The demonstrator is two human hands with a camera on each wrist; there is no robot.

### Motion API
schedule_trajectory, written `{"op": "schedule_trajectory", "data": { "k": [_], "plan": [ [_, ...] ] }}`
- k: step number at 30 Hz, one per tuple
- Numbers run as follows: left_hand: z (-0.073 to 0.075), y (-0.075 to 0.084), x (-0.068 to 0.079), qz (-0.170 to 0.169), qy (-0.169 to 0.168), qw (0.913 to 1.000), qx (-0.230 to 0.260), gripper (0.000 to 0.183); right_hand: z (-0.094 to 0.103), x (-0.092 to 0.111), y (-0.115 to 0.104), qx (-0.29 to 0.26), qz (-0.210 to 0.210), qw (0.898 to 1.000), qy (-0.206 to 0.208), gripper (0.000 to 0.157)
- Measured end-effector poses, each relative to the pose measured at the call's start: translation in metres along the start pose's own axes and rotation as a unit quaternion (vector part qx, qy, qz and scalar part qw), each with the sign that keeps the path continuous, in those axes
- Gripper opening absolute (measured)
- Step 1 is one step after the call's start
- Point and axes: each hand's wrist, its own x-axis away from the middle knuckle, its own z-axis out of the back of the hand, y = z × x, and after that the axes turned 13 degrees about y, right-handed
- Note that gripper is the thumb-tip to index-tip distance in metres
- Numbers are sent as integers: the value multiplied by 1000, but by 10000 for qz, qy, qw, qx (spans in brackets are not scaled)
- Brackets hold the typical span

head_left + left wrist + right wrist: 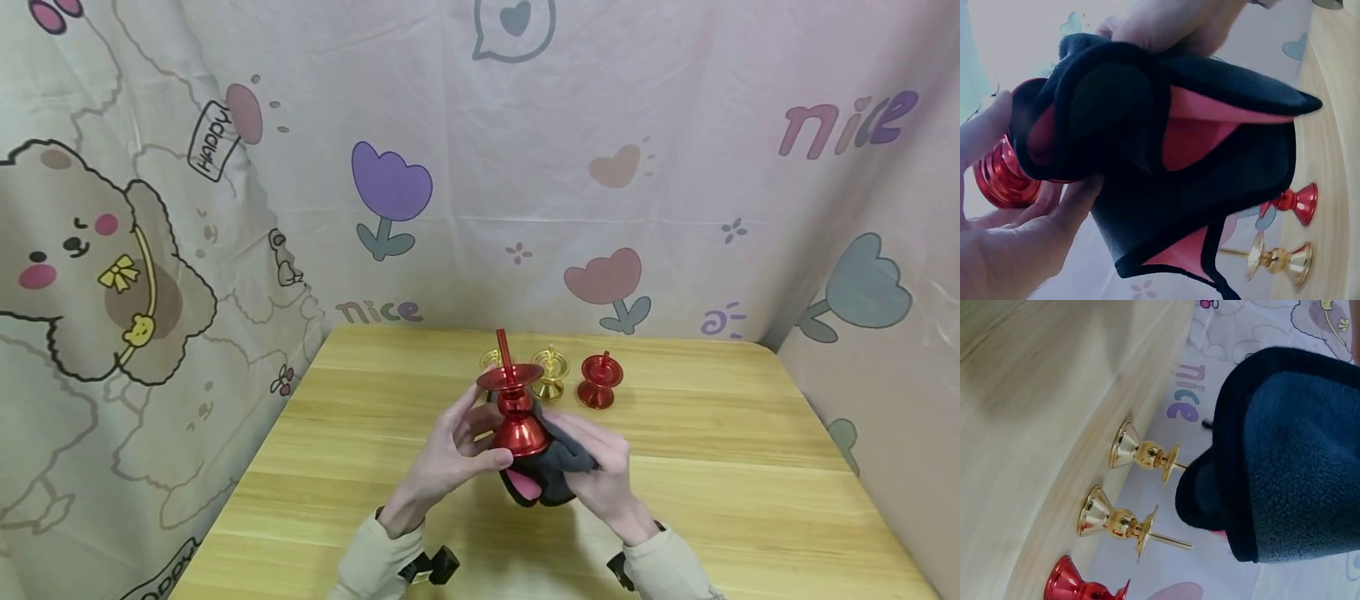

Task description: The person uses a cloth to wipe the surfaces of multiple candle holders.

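Observation:
My left hand (pixel 442 450) holds a shiny red metal candlestick (pixel 520 437) by its flared base, thumb in front and fingers behind. It is raised over the table and nearly upright, its thin rod pointing up from the dish. My right hand (pixel 606 477) grips a dark grey cloth (pixel 561 460) with black edging and a pink underside. That cloth lies against the right side and back of the candlestick. In the left wrist view the folded cloth (pixel 1147 194) covers much of the red candlestick (pixel 1007 178). The right wrist view shows the cloth (pixel 1304 469) but no fingers.
Behind the hands, a second red candlestick (pixel 599 392) and a gold one (pixel 550 385) stand on the wooden table (pixel 697 450). Another gold candlestick (pixel 1144 453) is mostly hidden in the head view. A printed curtain (pixel 480 167) hangs behind and at both sides.

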Motion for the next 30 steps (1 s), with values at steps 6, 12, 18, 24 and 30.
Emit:
{"op": "schedule_trajectory", "data": {
  "k": [6,12,18,24,30],
  "plan": [
    [-12,6,4,167,471,9970,-585,93,1,1,1,541,375,9971,374,22],
    [-25,8,8,227,1170,9879,-990,101,-3,-5,-1,1101,1007,9875,504,23],
    [-24,7,8,81,1329,9844,-1152,106,-4,-4,-1,817,1120,9903,83,24],
    [-9,4,3,-136,545,9965,-615,91,1,2,2,-156,-127,9998,42,25],
    [-14,2,2,-20,441,9963,-734,88,-1,2,4,163,104,9994,292,20]
  ]
}}
